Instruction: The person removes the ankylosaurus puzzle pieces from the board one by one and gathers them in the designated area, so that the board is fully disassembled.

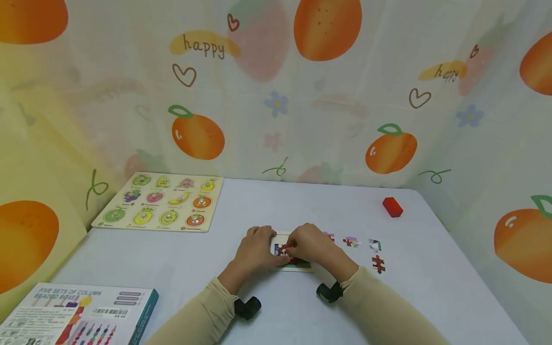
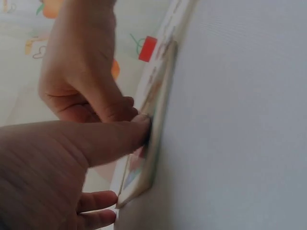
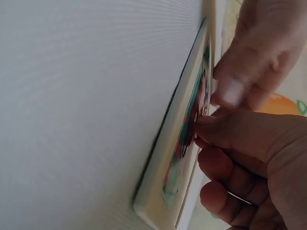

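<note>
Small rectangular jigsaw puzzle tray (image 1: pixel 297 266), cream-coloured frame, partly filled with a red, green and blue picture; lies flat on the white tabletop (image 1: pixel 276 211), near its middle. Four loose multicoloured jigsaw pieces (image 1: pixel 378 264) lie flat, scattered just right of the tray, apart from each other.

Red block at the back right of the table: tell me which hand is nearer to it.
Right. The right hand rests on the puzzle tray, closer to the red block; the left hand is on the tray's far side.
</note>
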